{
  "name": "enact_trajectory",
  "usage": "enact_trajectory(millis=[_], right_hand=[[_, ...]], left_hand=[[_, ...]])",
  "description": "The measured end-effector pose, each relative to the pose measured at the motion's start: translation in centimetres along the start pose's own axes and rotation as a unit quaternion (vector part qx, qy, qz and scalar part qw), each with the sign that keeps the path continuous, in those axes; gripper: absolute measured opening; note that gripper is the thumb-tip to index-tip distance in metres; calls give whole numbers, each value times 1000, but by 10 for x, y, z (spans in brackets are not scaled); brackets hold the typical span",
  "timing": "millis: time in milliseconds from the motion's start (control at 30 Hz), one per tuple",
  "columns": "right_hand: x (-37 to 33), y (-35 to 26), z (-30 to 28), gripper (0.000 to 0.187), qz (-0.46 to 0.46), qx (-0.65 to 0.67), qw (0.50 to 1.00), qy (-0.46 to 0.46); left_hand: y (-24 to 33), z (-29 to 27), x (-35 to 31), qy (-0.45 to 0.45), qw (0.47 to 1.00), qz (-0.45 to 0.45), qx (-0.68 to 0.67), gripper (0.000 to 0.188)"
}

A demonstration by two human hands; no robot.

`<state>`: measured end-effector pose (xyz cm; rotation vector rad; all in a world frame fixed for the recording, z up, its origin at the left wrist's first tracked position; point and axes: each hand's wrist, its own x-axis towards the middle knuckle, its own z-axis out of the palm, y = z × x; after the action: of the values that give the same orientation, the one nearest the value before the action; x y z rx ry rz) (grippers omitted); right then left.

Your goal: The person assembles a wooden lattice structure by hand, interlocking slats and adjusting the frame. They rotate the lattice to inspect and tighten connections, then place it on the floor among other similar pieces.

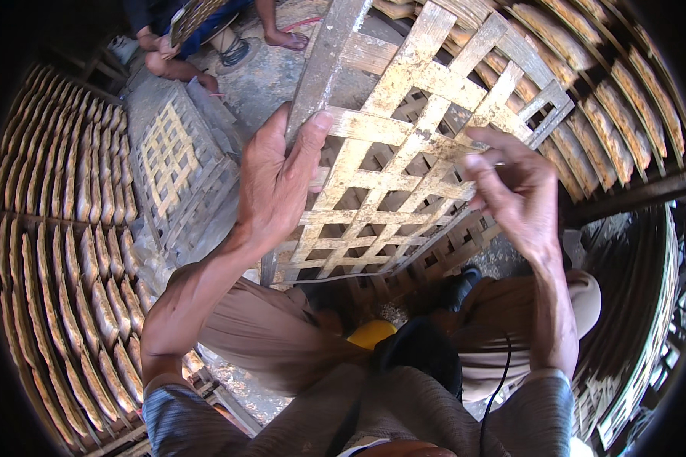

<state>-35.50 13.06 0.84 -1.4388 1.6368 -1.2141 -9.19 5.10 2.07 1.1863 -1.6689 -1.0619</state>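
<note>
The person holds up a flat lattice tray of crossed bamboo strips, pale and crusted with something dried (404, 175), in front of their knees. The left hand (276, 183) grips the tray's left edge, with the thumb lying over a cross strip and the other fingers bent around the long side strip. The right hand (514, 194) is at the tray's right edge. Its fingers are partly curled, and the fingertips (476, 164) seem to pinch something small on a strip, but the view is too blurry to be sure.

Below the tray lies a stack of more bamboo lattice trays (442, 251), near the person's feet. On the left stand long racks filled with rows of thin tan cakes set on edge (61, 251). More such racks curve along the top right (617, 114). Another lattice tray lies flat on the ground (171, 156) at the upper left. Near the top edge, another person's bare legs and sandalled foot (282, 34) rest on the grey ground.
</note>
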Motion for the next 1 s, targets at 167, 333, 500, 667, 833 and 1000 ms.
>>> enact_trajectory(millis=[167, 333, 500, 667, 833, 1000], right_hand=[[-1, 8, 20, 21, -14, -16, 999, -33], [-6, 11, 19, 33, -49, -72, 996, -24], [-9, 14, 22, 35, -132, -166, 977, 22], [-7, 19, 25, 33, -179, -195, 963, 57], [-4, 29, 25, 20, -180, -185, 964, 64], [-8, 29, 25, 14, -137, -149, 978, 56]], left_hand=[[8, 7, -19, -37, 999, 9, 7, 31], [1, 6, -24, -52, 996, 53, 49, 29], [-4, 9, -26, -66, 994, 77, 45, 29], [-2, 10, -30, -71, 995, 62, 40, 29], [-18, 23, -31, -38, 992, 117, -6, 21], [-11, 19, -33, -71, 978, 173, 96, 25]])
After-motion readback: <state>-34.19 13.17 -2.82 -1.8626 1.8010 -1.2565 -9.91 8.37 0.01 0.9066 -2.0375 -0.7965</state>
